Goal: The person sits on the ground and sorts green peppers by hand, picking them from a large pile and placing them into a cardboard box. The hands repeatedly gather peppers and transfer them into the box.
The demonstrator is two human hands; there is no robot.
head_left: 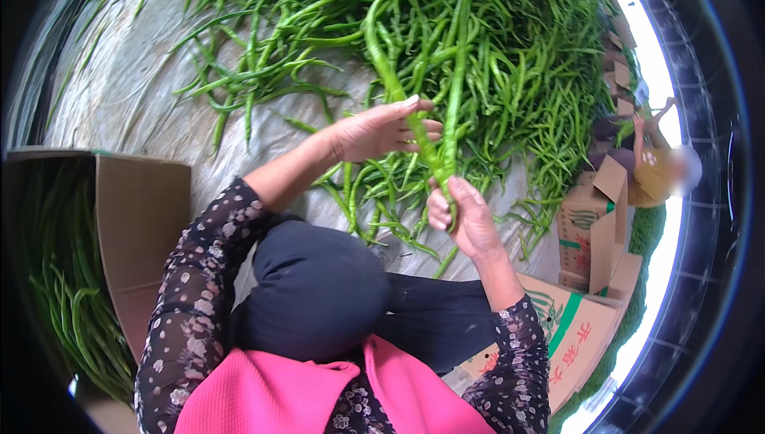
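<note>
Two long green chili peppers (457, 93) rise side by side from my right hand (466, 213), which is shut on their lower ends. My left hand (388, 129) is beside the left one of these peppers, its thumb across the front and its fingers spread behind; whether it grips the pepper I cannot tell. Beyond both hands lies a large heap of long green chili peppers (514, 33), with loose ones scattered nearer to me on a pale ground sheet (119, 63).
An open cardboard box (143, 213) with green peppers (77, 314) in it stands at the left. Printed cardboard boxes (583, 344) are at the lower right. Another person (648, 171) in a yellow top sits at the far right behind a box (588, 231), peppers near the hands.
</note>
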